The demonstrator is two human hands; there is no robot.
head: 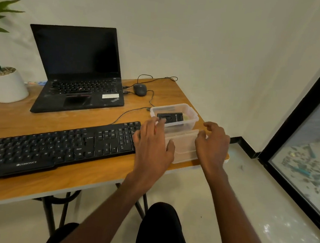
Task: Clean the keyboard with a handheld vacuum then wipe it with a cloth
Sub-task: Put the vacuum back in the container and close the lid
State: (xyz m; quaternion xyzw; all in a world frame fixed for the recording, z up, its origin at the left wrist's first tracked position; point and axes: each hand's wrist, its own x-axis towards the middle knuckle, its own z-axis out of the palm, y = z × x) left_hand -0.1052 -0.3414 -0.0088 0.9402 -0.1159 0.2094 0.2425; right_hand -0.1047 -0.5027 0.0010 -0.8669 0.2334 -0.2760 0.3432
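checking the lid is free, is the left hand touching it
Cannot tell: in the head view the left hand overlaps the lid's left edge, hiding any contact or gap.

Soft, even indoor light fills my view, with faint shadows under my hands (pixel 182 142). The wide lens bends the wall (pixel 220 39) and window frame (pixel 298 118) at the edges; my fingers blur slightly.

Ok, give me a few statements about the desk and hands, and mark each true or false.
1. The black handheld vacuum lies inside the clear plastic box. True.
2. The laptop screen is lit. False: it is dark.
3. The left hand grips a cloth. False: it holds nothing; no cloth is clearly visible.
4. The keyboard lies in front of the laptop. True.
5. The mouse sits right of the laptop. True.
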